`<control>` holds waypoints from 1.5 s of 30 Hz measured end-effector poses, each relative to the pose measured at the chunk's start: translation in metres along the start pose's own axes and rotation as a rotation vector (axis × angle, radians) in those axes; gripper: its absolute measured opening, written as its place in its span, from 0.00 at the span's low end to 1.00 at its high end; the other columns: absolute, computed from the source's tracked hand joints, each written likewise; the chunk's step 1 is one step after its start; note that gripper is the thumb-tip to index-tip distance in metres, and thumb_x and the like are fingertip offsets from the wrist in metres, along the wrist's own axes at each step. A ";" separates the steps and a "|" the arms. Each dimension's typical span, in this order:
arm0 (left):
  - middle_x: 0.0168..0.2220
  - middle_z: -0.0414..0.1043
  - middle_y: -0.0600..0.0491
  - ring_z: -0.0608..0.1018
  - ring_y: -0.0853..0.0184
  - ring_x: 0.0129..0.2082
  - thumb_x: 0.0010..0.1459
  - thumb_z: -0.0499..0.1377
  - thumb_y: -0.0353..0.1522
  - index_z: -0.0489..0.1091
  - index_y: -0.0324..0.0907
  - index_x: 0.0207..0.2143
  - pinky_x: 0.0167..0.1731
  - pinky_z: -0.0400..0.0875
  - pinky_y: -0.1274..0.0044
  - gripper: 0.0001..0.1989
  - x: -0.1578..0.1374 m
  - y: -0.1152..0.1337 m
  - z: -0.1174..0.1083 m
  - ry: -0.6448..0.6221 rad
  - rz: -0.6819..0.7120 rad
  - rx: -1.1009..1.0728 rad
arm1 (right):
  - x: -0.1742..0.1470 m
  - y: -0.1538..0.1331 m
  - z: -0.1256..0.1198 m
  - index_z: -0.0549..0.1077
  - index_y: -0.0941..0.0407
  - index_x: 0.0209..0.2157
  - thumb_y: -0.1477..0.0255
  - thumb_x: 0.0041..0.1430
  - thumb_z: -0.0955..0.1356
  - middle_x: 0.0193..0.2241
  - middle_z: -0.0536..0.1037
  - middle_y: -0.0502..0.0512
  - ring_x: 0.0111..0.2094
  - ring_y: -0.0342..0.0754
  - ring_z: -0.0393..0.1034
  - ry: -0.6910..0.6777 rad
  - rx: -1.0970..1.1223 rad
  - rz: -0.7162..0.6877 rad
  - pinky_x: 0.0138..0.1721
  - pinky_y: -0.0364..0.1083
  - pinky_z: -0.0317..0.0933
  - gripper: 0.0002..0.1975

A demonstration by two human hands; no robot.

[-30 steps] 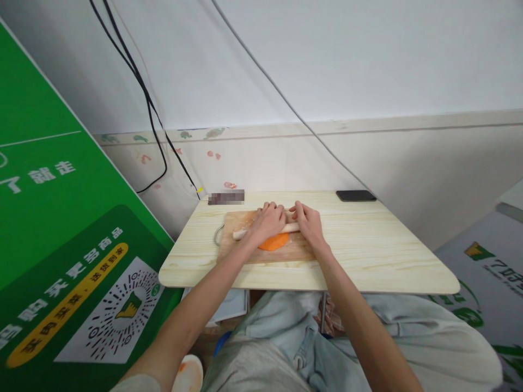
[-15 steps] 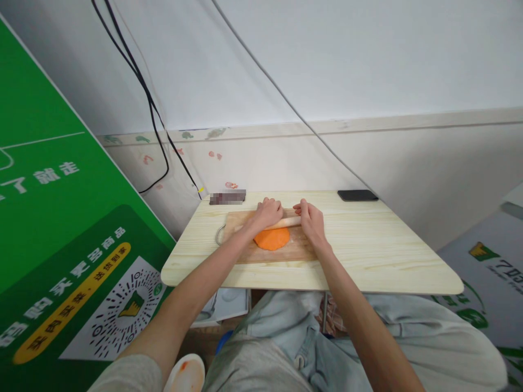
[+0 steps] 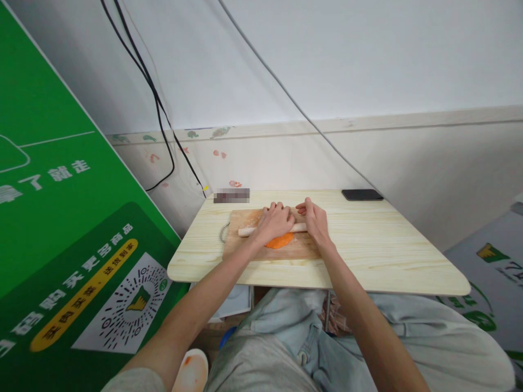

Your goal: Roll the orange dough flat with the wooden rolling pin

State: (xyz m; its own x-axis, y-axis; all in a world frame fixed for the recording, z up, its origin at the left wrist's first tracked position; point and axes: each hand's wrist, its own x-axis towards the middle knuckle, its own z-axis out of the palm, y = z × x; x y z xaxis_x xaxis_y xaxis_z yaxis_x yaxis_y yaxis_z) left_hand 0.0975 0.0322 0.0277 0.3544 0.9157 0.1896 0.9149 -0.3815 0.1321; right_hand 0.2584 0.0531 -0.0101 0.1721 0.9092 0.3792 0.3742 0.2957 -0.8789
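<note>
A pale wooden rolling pin (image 3: 247, 232) lies across a wooden cutting board (image 3: 237, 251). My left hand (image 3: 278, 220) rests palm down on its middle, fingers stretched forward past the pin and slightly apart. At the pin's right end, my right hand (image 3: 316, 222) stands on edge with its palm against the wood; its fingers are loosely bent, not wrapped round. Under and in front of the pin is a flattened orange piece of dough (image 3: 279, 241), partly hidden by the pin and my left hand.
The board lies on a light wood-grain table (image 3: 379, 245); a metal handle (image 3: 223, 233) sticks out at its left. A black phone (image 3: 362, 195) is at the back right, a blurred-out dark object (image 3: 231, 195) at the back left. Cables hang along the wall (image 3: 327, 65).
The rolling pin has come towards me over the orange dough, covering more of it. My left hand has moved with it and its fingers have straightened. The view has shifted slightly.
</note>
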 end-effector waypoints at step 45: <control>0.53 0.77 0.43 0.76 0.53 0.56 0.76 0.48 0.38 0.77 0.43 0.50 0.56 0.72 0.60 0.19 -0.007 0.008 -0.008 0.032 0.049 0.026 | -0.001 -0.003 -0.001 0.81 0.52 0.30 0.36 0.70 0.51 0.32 0.85 0.61 0.38 0.56 0.80 0.022 -0.018 0.052 0.49 0.53 0.69 0.43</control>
State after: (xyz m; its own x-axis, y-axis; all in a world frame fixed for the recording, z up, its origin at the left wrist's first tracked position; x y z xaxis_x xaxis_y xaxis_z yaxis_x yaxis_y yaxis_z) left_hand 0.1011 0.0220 0.0352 0.3930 0.8912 0.2266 0.9014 -0.4221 0.0963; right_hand 0.2582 0.0507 -0.0071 0.2118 0.9164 0.3396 0.3806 0.2427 -0.8923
